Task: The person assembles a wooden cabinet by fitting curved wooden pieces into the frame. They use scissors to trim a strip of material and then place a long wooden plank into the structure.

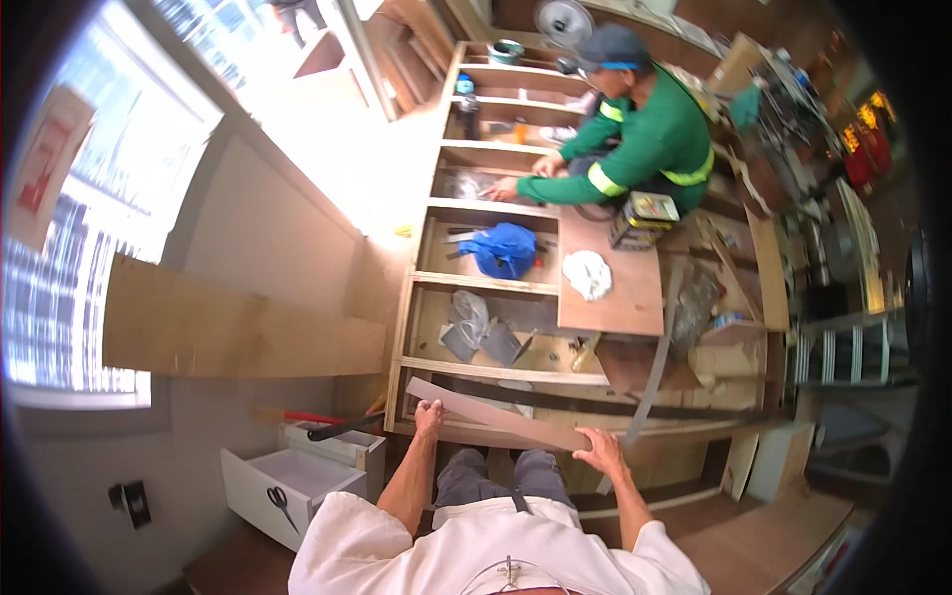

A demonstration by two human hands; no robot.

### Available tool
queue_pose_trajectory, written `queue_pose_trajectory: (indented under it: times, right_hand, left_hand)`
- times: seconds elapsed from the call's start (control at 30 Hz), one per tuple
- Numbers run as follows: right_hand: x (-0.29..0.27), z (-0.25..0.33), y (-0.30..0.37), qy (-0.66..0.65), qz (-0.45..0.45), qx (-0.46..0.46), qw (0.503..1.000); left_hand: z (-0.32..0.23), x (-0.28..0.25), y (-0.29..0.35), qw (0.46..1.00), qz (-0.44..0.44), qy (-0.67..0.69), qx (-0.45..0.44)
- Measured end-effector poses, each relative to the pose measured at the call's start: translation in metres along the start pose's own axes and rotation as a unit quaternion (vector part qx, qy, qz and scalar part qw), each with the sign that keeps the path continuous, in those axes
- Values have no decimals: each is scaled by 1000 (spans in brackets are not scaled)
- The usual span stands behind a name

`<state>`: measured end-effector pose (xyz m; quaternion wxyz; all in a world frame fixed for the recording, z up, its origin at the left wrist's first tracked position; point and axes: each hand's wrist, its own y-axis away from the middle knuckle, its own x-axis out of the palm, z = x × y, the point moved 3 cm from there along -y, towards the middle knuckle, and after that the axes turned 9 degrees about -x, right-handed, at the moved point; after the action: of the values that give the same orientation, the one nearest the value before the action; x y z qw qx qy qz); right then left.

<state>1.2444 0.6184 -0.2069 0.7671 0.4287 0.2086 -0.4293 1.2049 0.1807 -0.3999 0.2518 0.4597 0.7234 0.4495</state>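
A flat pinkish-brown strip (501, 416) lies slantwise in front of me, its left end farther off than its right. My left hand (429, 417) is closed on it near the left end. At the other end my right hand (599, 451) grips it, thumb and fingers around the edge. Beneath and beyond the strip is the near edge of a large wooden frame (428, 206) divided into compartments. A long dark strip (654, 408) runs along the near compartment, passing behind the one I hold.
Across the frame crouches a co-worker (635, 129) in green, hands in a compartment. A brown panel (625, 307) carries a white cloth (587, 275) and a rectangular tin (645, 218). A blue bag (501, 250) sits in a compartment. Scissors (282, 504) hang on a white drawer (260, 486) at left.
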Motion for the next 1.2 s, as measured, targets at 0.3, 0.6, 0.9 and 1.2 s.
queue_pose_trajectory:
  times: [0.3,0.6,0.9,1.2]
  right_hand:
    - [-11,31,-19,32,-20,-59,998]
    - [-7,50,-40,12,33,-107,994]
    - [10,62,2,-82,30,-70,994]
    - [16,15,-62,99,7,-51,994]
  left_hand:
    - [-10,-13,-3,998,-52,15,35]
    - [14,-43,-19,983,-95,125,100]
    - [15,-22,-14,993,-69,40,92]
    - [16,1,-41,985,-17,170,-26]
